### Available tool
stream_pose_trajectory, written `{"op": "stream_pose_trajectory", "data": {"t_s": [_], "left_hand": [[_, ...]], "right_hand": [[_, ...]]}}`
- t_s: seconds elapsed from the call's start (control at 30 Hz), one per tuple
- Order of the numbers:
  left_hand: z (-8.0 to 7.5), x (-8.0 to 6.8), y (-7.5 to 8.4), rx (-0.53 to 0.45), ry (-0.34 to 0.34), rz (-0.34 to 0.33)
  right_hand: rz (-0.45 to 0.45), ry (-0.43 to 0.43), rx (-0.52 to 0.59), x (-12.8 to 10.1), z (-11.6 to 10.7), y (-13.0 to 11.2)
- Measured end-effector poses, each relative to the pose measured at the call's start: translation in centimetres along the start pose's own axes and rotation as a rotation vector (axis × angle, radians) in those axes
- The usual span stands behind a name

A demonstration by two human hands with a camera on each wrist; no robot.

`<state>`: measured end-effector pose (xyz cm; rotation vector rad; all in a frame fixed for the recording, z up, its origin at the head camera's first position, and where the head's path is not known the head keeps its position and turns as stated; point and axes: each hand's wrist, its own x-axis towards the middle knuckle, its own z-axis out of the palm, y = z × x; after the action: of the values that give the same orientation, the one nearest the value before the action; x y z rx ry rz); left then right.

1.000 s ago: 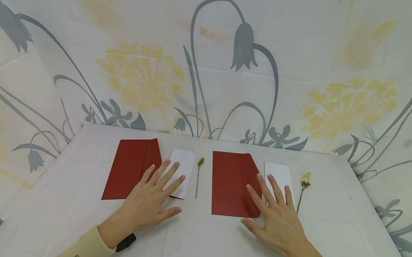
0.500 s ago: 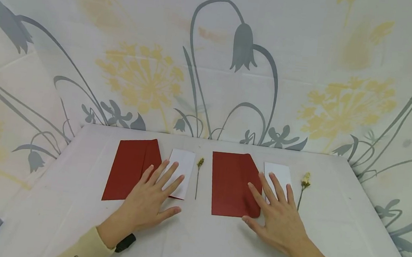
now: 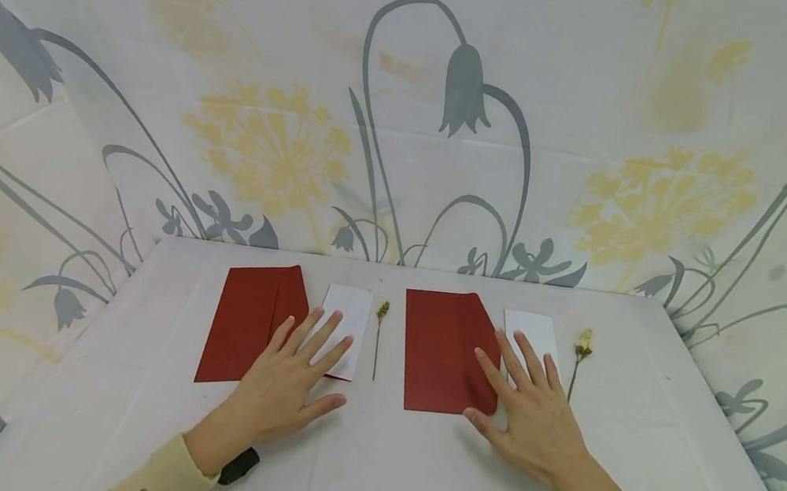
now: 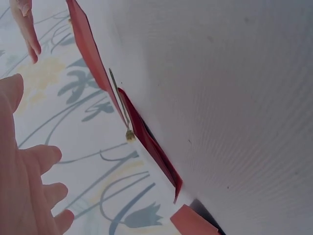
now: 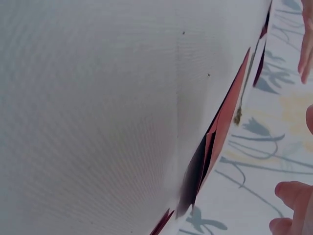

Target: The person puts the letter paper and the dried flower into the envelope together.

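The bench (image 3: pixel 372 465) wears a white woven cloth, matt, with a fine ribbed weave that shows close up in the wrist views. The left red envelope (image 3: pixel 247 322) and the right red envelope (image 3: pixel 442 349) are smooth matt paper, creased at the flaps. The left white card (image 3: pixel 349 324) and the right white card (image 3: pixel 533 334) look like plain matt paper. The two dried flower sprigs (image 3: pixel 378 337) (image 3: pixel 578 358) look brittle and dull. The backdrop (image 3: pixel 405 120) is printed fabric, soft and faintly wrinkled.
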<state>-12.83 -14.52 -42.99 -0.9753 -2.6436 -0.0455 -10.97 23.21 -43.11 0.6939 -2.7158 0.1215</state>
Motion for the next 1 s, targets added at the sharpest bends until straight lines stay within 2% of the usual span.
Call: {"op": "stream_pose_trajectory", "data": {"t_s": [0.4, 0.57, 0.73, 1.0], "left_hand": [[-0.5, -0.3, -0.2, -0.032, 0.007, -0.016], [-0.9, -0.5, -0.5, -0.079, 0.032, -0.057], [-1.1, -1.0, -0.7, -0.137, 0.034, -0.104], [-1.4, -1.9, -1.7, -0.252, 0.149, -0.177]], "right_hand": [[0.087, -0.002, 0.156, 0.0, -0.1, -0.5], [0.155, -0.019, 0.255, 0.1, -0.1, -0.8], [0.170, 0.018, 0.367, 0.3, 0.0, -1.0], [0.219, -0.005, 0.537, 0.9, 0.3, -1.4]]}}
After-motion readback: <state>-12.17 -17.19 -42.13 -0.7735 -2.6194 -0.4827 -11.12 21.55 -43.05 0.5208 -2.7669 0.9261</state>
